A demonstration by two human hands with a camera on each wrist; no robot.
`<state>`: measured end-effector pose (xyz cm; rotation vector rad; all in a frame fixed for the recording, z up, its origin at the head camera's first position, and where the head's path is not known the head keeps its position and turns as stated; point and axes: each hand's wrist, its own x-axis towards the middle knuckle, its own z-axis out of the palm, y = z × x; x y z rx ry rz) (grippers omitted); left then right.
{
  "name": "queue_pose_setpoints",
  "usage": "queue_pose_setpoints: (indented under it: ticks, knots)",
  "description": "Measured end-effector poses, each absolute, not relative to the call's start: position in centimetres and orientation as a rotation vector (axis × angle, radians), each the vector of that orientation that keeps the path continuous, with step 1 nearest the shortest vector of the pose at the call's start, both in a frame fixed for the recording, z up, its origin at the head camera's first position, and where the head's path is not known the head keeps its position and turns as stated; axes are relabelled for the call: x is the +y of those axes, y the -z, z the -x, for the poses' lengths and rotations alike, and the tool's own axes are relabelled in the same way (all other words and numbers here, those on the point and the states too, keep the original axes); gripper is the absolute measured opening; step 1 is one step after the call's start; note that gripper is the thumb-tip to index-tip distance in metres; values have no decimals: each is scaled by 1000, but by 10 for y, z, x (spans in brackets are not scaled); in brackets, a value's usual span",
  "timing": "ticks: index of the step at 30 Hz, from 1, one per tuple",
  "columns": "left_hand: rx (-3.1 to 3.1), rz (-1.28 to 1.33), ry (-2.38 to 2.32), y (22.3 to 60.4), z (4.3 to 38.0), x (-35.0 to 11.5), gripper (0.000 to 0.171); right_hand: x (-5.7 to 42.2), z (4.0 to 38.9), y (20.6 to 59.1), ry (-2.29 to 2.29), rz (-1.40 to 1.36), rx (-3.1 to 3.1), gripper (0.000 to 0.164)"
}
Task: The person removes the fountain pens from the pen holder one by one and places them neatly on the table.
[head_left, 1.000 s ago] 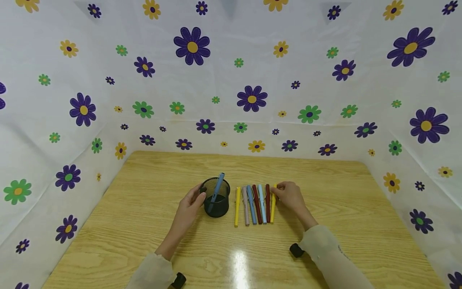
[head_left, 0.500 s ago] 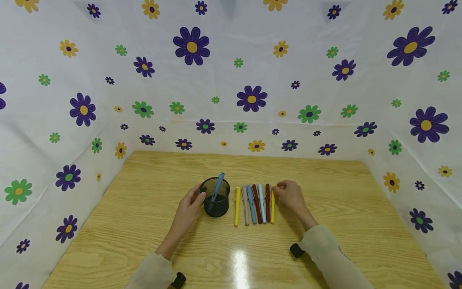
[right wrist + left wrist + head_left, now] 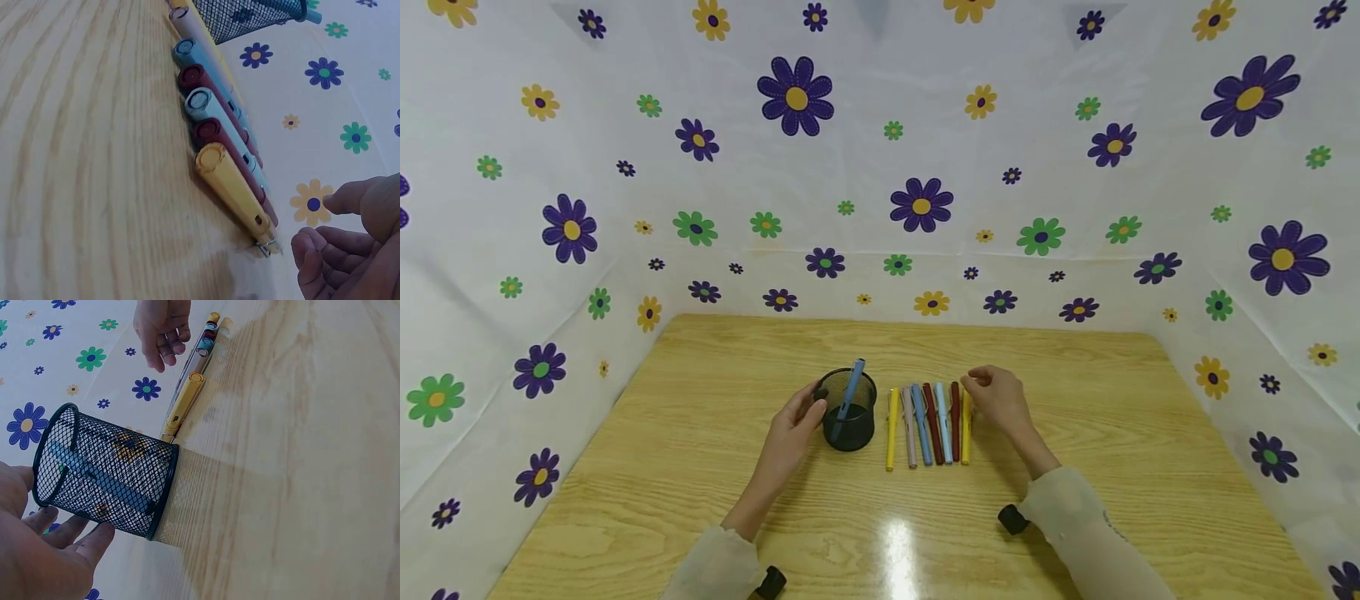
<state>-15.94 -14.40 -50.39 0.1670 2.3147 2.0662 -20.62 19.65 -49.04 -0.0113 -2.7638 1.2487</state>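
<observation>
My left hand (image 3: 792,423) holds the side of a black mesh pen holder (image 3: 850,435), which stands upright on the table. A blue pen (image 3: 853,387) leans inside it, its upper end above the rim. To its right lies a row of pens: yellow (image 3: 891,433), greyish pink (image 3: 911,433), blue (image 3: 923,433), dark red (image 3: 936,433), light blue (image 3: 945,433), dark red (image 3: 956,433) and yellow (image 3: 966,437). Just above the last yellow pen is my right hand (image 3: 1002,402). In the right wrist view that hand (image 3: 356,250) has loosely bent fingers, thumb apart, holding nothing.
The wood-grain table (image 3: 700,483) reaches back to a white flower-print cloth (image 3: 865,167) that encloses the rear and both sides. A black device (image 3: 1013,519) sits at the right cuff, another (image 3: 771,582) at the left cuff.
My right hand has let go of the rightmost yellow pen and moved slightly up and away. That pen has shifted a little left, closer to the row. The left hand stays on the pen holder.
</observation>
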Motion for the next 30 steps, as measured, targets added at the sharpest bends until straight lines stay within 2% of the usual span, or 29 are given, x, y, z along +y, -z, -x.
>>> queue_pose_setpoints:
  ticks: [11, 18, 30]
  knots:
    - [2294, -175, -2079, 505, 159, -144, 59, 170, 208, 478, -1420, -54, -2687, 34]
    - [2302, -178, -2082, 505, 160, -145, 58, 151, 210, 470, -1518, -103, -2660, 37]
    - [2308, -181, -2071, 504, 160, -145, 58, 119, 211, 455, -1620, -290, -2609, 35]
